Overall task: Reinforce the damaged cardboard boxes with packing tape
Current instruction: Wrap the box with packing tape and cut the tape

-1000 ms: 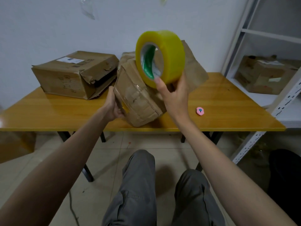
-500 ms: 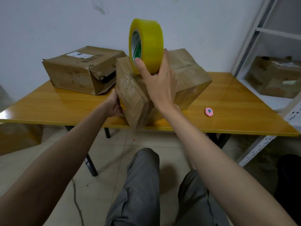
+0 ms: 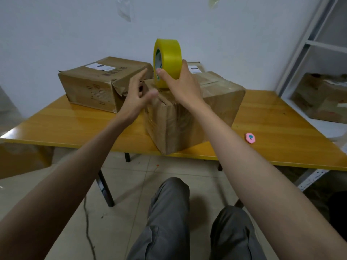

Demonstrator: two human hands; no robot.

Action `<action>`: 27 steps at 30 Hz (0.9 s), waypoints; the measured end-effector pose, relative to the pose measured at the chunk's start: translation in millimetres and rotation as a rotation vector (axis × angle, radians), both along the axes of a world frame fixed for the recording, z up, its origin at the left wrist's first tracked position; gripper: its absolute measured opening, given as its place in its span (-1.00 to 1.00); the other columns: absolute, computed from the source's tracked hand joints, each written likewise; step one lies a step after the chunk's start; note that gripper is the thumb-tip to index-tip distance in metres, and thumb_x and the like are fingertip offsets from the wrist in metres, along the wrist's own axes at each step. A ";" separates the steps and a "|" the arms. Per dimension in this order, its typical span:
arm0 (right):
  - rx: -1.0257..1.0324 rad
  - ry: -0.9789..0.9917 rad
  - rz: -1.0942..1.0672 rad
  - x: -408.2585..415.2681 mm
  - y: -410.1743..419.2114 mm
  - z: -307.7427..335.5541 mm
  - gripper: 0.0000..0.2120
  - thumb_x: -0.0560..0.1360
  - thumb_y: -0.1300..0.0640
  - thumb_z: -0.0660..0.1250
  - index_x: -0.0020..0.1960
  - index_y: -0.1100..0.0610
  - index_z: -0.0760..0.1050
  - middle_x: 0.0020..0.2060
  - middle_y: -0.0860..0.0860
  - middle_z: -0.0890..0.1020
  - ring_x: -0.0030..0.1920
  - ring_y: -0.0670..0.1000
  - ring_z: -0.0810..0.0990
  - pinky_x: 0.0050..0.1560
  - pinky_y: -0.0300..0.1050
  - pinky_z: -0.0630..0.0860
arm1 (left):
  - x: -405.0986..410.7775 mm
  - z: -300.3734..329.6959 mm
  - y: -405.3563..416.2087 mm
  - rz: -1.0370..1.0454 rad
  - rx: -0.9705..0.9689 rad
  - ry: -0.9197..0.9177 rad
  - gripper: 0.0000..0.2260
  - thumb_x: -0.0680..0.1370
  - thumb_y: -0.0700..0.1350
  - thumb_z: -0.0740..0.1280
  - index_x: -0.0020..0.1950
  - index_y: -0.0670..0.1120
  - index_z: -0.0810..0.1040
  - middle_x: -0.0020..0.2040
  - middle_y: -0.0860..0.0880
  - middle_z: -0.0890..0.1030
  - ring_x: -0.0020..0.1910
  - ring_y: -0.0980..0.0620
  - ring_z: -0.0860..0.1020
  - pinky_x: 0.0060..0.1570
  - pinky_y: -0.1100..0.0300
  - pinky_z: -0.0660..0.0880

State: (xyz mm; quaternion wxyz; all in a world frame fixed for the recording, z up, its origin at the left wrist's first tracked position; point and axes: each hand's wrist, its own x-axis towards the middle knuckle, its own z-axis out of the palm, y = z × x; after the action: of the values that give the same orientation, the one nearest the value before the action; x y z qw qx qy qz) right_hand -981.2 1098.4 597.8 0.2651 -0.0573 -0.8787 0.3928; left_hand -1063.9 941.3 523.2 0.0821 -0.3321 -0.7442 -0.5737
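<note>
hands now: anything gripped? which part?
The right hand grips the yellow tape roll by its lower outer rim, on edge on the near box. The left hand is open, holding nothing.

Tape roll (image 3: 167, 61) on near box (image 3: 193, 113), another box (image 3: 99, 83) left behind.

The left hand (image 3: 138, 94) is off the side of the near cardboard box (image 3: 195, 113) and now hovers beside its top corner, fingers loosely spread, holding nothing. The right hand (image 3: 183, 85) has brought the yellow tape roll (image 3: 167, 61) down from mid-air, standing on edge against the box's top. The box, tilted earlier, now sits flat on the table (image 3: 78, 124).
</note>
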 end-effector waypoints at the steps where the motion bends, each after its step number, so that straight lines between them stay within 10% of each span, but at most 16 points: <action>1: 0.003 -0.011 -0.002 -5.0 0.1 0.8 -0.41 0.49 -0.40 0.27 0.32 -0.01 0.36 0.22 0.02 0.60 0.27 0.16 0.55 0.13 0.07 0.46 | 4.3 5.5 1.6 -0.026 -0.084 0.005 -0.06 0.39 0.41 0.40 0.64 0.12 0.07 0.62 0.05 0.09 0.58 0.09 0.15 0.49 0.14 0.22; 6: 0.033 -0.011 -0.029 -11.5 2.9 -3.4 -0.37 0.48 -0.43 0.24 0.38 -0.04 0.34 0.28 -0.01 0.58 0.29 0.13 0.54 0.21 0.14 0.48 | 9.0 27.1 4.6 -0.067 -0.318 -0.088 0.42 0.08 0.55 0.47 0.65 0.03 -0.26 0.67 0.03 -0.17 0.63 0.04 -0.07 0.55 0.02 0.05; 17: -0.163 0.055 -0.001 -5.5 3.3 -1.7 -0.43 0.24 -0.47 0.33 0.01 -0.08 0.60 -0.09 -0.13 0.68 -0.02 -0.05 0.66 0.07 0.14 0.61 | 9.6 22.4 8.5 0.083 -0.375 0.059 0.27 0.22 0.49 0.44 0.67 -0.05 -0.14 0.63 0.01 0.11 0.61 0.02 0.07 0.56 -0.19 0.11; 27: -0.139 0.069 0.015 5.2 6.4 21.2 -0.67 0.43 -0.12 0.52 -0.10 0.16 0.67 -0.23 -0.01 0.70 -0.16 -0.02 0.67 -0.08 -0.01 0.58 | 13.2 16.3 8.8 0.173 -0.416 0.119 0.26 0.20 0.65 0.28 0.67 -0.05 -0.03 0.61 0.00 0.18 0.58 0.00 0.17 0.53 -0.16 0.18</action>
State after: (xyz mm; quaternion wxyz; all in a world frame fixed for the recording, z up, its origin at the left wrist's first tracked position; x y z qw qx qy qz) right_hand -975.9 1104.8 619.0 0.2875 -0.0555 -0.8402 0.4564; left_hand -1050.7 950.2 539.5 0.1045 -0.3104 -0.8659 -0.3782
